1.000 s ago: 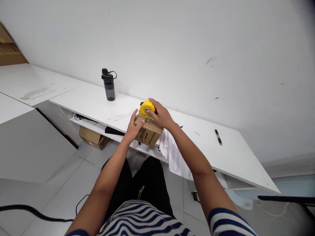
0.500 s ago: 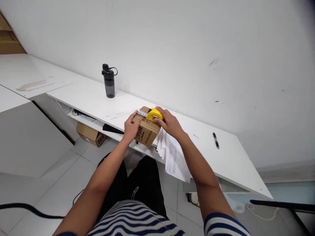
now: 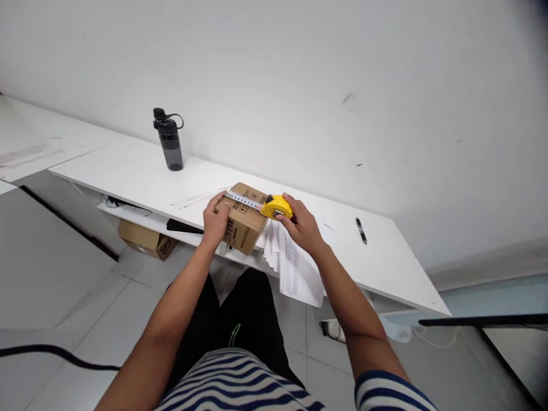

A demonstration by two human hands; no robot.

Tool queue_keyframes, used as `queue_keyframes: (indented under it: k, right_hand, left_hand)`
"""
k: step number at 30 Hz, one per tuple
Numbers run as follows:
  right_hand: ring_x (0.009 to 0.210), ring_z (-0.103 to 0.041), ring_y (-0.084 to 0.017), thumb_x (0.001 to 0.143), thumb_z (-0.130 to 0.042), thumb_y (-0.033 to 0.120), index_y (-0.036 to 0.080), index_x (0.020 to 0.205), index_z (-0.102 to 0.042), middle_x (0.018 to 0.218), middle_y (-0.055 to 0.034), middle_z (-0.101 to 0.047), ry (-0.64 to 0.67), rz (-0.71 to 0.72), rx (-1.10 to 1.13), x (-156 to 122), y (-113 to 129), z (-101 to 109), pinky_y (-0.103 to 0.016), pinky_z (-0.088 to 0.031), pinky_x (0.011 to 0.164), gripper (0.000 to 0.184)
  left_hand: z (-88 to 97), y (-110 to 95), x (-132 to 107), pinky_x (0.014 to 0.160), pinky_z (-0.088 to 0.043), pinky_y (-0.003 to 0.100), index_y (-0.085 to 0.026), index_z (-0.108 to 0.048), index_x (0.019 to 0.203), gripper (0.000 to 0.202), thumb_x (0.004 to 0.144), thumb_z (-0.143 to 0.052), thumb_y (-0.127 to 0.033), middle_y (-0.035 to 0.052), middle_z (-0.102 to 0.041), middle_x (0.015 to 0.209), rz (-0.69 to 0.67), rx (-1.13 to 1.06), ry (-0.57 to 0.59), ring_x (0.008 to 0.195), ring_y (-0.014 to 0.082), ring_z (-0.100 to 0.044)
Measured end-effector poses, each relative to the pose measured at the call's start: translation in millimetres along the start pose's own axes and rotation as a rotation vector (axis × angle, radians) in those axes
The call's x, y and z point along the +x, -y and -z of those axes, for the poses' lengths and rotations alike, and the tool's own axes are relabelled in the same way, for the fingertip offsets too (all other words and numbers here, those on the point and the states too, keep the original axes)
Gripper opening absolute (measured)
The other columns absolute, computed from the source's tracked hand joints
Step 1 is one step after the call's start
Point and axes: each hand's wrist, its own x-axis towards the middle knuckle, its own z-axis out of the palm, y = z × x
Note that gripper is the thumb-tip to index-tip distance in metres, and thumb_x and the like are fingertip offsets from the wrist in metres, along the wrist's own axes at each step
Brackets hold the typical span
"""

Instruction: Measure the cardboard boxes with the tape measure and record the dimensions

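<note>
A small brown cardboard box [image 3: 242, 227] with black print sits at the front edge of the white desk. My left hand [image 3: 215, 220] is closed on the box's left end, its thumb on the near top edge, by the free end of the tape blade. My right hand [image 3: 302, 225] grips a yellow tape measure [image 3: 277, 207] just past the box's right end. Its white numbered blade [image 3: 245, 200] stretches across the top of the box between both hands. Printed paper sheets [image 3: 295, 265] lie under and beside the box and hang over the desk edge.
A dark water bottle [image 3: 170, 142] stands at the back left of the desk [image 3: 128, 165]. A black marker [image 3: 361, 231] lies on the right. Below, another cardboard box [image 3: 145, 238] rests on the floor. A wall rises directly behind.
My right hand has drawn the tape measure rightward, from over the box to past its right end, so more blade shows. The view has shifted slightly; my left hand still holds the box's left end.
</note>
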Motion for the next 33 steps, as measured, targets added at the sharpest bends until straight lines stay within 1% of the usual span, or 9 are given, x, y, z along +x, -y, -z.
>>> queue_keyframes:
  k: [5,9,15,19,21,24,26,30,33]
  right_hand:
    - [0.115,-0.058,-0.031,0.092,-0.050,0.053,0.030,0.147,-0.041,0.131,-0.0104,-0.059,0.113,0.048,0.034,44.8,24.3,-38.5,-0.048,-0.053,0.091,0.060]
    - [0.123,-0.055,-0.031,0.092,-0.050,0.049,0.030,0.149,-0.038,0.140,-0.0076,-0.055,0.197,0.076,0.084,84.9,40.1,-66.5,-0.051,-0.046,0.100,0.061]
    - [0.119,-0.057,-0.032,0.092,-0.048,0.048,0.028,0.150,-0.036,0.141,-0.0079,-0.054,0.289,0.149,0.027,114.3,46.0,-73.9,-0.049,-0.048,0.097,0.062]
    - [0.115,-0.058,-0.032,0.094,-0.045,0.049,0.029,0.150,-0.034,0.136,-0.0103,-0.055,0.176,0.123,-0.031,104.8,38.2,-68.4,-0.048,-0.051,0.092,0.061]
    - [0.123,-0.053,-0.032,0.094,-0.043,0.053,0.029,0.151,-0.033,0.139,-0.0113,-0.052,-0.013,0.050,0.016,93.4,27.1,-64.4,-0.047,-0.049,0.096,0.063]
    - [0.132,-0.046,-0.030,0.093,-0.041,0.059,0.025,0.153,-0.026,0.148,-0.0141,-0.041,-0.364,-0.099,0.138,72.0,-0.5,-55.3,-0.047,-0.045,0.102,0.070]
    - [0.129,-0.049,-0.028,0.092,-0.043,0.061,0.022,0.152,-0.025,0.148,-0.0159,-0.040,-0.476,-0.191,0.207,56.3,-22.8,-48.2,-0.046,-0.046,0.101,0.074]
    - [0.096,-0.063,-0.022,0.086,-0.053,0.062,0.018,0.148,-0.033,0.127,-0.0145,-0.058,-0.323,-0.443,0.259,22.3,-53.6,-42.2,-0.038,-0.053,0.084,0.079]
    - [0.086,-0.064,-0.021,0.084,-0.054,0.061,0.018,0.142,-0.044,0.111,-0.0105,-0.065,-0.117,-0.567,0.138,1.0,-50.3,-54.7,-0.037,-0.053,0.079,0.073]
  left_hand:
    - [-1.7,0.4,-8.1,0.113,-0.037,0.040,-0.022,-0.073,0.109,0.034,0.076,-0.067,-0.020,0.0050,-0.068,0.122,0.011,-0.027,0.001,0.122,0.0259,-0.057]
    - [2.1,2.3,-10.7,0.113,-0.036,0.038,-0.024,-0.071,0.112,0.035,0.077,-0.067,-0.019,0.0046,-0.066,0.125,0.024,-0.057,-0.060,0.124,0.0255,-0.056]
    - [5.9,-0.4,-17.7,0.115,-0.033,0.037,-0.026,-0.065,0.122,0.038,0.083,-0.064,-0.026,0.0037,-0.059,0.134,0.038,-0.028,-0.150,0.129,0.0258,-0.050]
    - [-0.1,-3.0,-22.2,0.118,-0.028,0.036,-0.026,-0.067,0.117,0.036,0.080,-0.068,-0.027,0.0039,-0.058,0.135,0.053,-0.109,-0.099,0.134,0.0263,-0.045]
    - [0.5,-3.3,-18.6,0.117,-0.029,0.035,-0.026,-0.064,0.118,0.040,0.079,-0.070,-0.027,0.0049,-0.059,0.132,0.068,-0.130,-0.107,0.132,0.0260,-0.047]
    - [11.6,-1.9,-4.1,0.110,-0.038,0.035,-0.026,-0.054,0.128,0.051,0.079,-0.069,-0.027,0.0067,-0.063,0.123,0.121,-0.114,-0.219,0.122,0.0249,-0.055]
    - [23.7,0.0,8.2,0.102,-0.044,0.035,-0.025,-0.048,0.129,0.053,0.080,-0.067,-0.029,0.0065,-0.065,0.112,0.178,-0.124,-0.317,0.112,0.0236,-0.061]
    - [42.9,3.0,24.8,0.088,-0.050,0.029,-0.021,-0.046,0.116,0.039,0.080,-0.060,-0.025,0.0022,-0.062,0.094,0.189,-0.258,-0.464,0.095,0.0167,-0.064]
    - [46.0,1.2,29.2,0.082,-0.050,0.028,-0.020,-0.042,0.112,0.034,0.080,-0.056,-0.019,-0.0001,-0.059,0.089,0.120,-0.270,-0.578,0.087,0.0136,-0.064]
